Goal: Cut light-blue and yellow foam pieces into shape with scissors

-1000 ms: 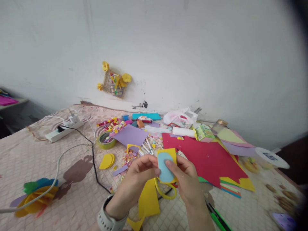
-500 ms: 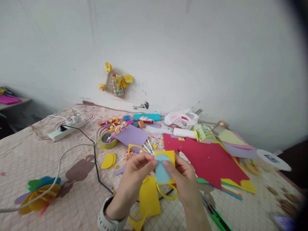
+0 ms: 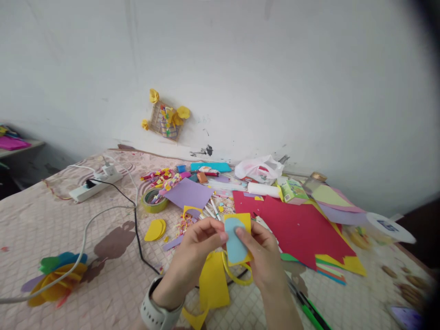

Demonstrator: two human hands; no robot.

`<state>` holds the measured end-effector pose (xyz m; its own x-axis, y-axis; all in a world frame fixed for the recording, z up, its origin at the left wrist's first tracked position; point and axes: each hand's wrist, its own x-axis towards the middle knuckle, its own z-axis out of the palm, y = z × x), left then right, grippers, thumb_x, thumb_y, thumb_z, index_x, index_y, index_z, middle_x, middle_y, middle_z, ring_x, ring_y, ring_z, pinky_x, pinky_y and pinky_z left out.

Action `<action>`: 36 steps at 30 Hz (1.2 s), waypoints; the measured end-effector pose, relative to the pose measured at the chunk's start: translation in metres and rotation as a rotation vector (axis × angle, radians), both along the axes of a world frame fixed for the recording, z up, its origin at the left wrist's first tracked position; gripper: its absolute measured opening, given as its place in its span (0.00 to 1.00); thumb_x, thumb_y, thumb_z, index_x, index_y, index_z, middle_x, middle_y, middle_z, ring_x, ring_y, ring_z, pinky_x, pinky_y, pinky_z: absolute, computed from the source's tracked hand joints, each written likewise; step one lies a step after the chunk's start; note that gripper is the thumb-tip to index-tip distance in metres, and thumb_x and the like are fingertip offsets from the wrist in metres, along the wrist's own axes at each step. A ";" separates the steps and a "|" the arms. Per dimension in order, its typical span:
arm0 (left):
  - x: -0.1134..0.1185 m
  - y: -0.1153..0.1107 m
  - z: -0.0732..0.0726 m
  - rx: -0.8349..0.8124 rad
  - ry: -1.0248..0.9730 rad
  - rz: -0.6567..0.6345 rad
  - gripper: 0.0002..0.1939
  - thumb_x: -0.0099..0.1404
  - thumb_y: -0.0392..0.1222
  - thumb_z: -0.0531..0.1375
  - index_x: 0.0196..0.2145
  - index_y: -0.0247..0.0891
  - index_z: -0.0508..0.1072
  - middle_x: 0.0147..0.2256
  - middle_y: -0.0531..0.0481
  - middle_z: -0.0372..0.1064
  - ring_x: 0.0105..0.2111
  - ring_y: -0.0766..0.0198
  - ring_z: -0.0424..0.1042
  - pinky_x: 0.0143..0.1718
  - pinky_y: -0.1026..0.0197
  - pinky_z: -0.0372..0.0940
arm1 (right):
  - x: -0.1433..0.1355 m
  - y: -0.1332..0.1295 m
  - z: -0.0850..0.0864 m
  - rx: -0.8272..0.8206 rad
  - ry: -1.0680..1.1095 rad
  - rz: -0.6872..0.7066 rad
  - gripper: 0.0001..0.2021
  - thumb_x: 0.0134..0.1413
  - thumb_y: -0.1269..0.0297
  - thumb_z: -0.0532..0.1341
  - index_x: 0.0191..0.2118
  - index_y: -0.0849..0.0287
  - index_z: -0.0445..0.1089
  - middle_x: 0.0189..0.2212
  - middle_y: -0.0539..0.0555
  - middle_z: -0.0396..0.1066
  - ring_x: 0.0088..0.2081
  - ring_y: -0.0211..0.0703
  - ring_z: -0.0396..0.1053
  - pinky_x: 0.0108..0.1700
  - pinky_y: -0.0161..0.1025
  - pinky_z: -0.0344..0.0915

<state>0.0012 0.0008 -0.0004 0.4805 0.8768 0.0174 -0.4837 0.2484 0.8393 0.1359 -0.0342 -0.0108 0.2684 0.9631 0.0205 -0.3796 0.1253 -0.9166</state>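
Note:
A light blue piece with a rounded end (image 3: 235, 247) lies flat over a yellow rectangular sheet (image 3: 248, 223); both look like craft paper or foam. My right hand (image 3: 264, 250) is closed on the pair from the right, thumb pressing the blue piece from the front, other fingers behind. At the left edge, my left hand (image 3: 201, 245) pinches with thumb and index finger. Below them on the table lie a larger yellow sheet (image 3: 213, 284) and a yellow ring-shaped strip (image 3: 237, 277). A stack of yellow rounded cutouts (image 3: 155, 230) is left of my hands.
A green utility knife (image 3: 311, 311) lies at front right. Red sheets (image 3: 295, 224) cover the right side, near a clear tub (image 3: 388, 228). Left are a tape roll (image 3: 153, 201), a power strip (image 3: 96, 185), cables and a colourful paper flower (image 3: 58, 277). A plastic bag (image 3: 259, 168) sits by the wall.
The blue piece and yellow sheet have shifted slightly right and tilted. My left thumb has slid from the blue piece's face toward its left edge; the right hand keeps its hold.

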 end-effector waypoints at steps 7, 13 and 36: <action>0.005 0.001 -0.007 -0.056 -0.148 -0.224 0.08 0.50 0.37 0.68 0.26 0.33 0.73 0.24 0.52 0.70 0.24 0.70 0.66 0.28 0.68 0.60 | 0.002 0.000 0.000 -0.013 0.060 -0.024 0.09 0.41 0.60 0.71 0.27 0.58 0.75 0.19 0.47 0.70 0.21 0.33 0.64 0.21 0.28 0.63; 0.006 0.002 -0.014 -0.088 -0.203 -0.274 0.11 0.48 0.38 0.69 0.28 0.32 0.74 0.25 0.51 0.71 0.25 0.69 0.68 0.29 0.67 0.60 | -0.001 0.000 0.002 0.026 0.030 -0.033 0.08 0.41 0.60 0.71 0.26 0.57 0.76 0.19 0.47 0.71 0.21 0.31 0.63 0.22 0.25 0.63; 0.007 0.005 -0.019 -0.075 -0.208 -0.276 0.04 0.54 0.35 0.66 0.26 0.33 0.74 0.22 0.52 0.70 0.23 0.70 0.68 0.27 0.68 0.60 | 0.000 -0.005 -0.001 0.074 -0.078 -0.145 0.07 0.47 0.61 0.68 0.33 0.56 0.74 0.22 0.46 0.70 0.23 0.33 0.63 0.22 0.26 0.62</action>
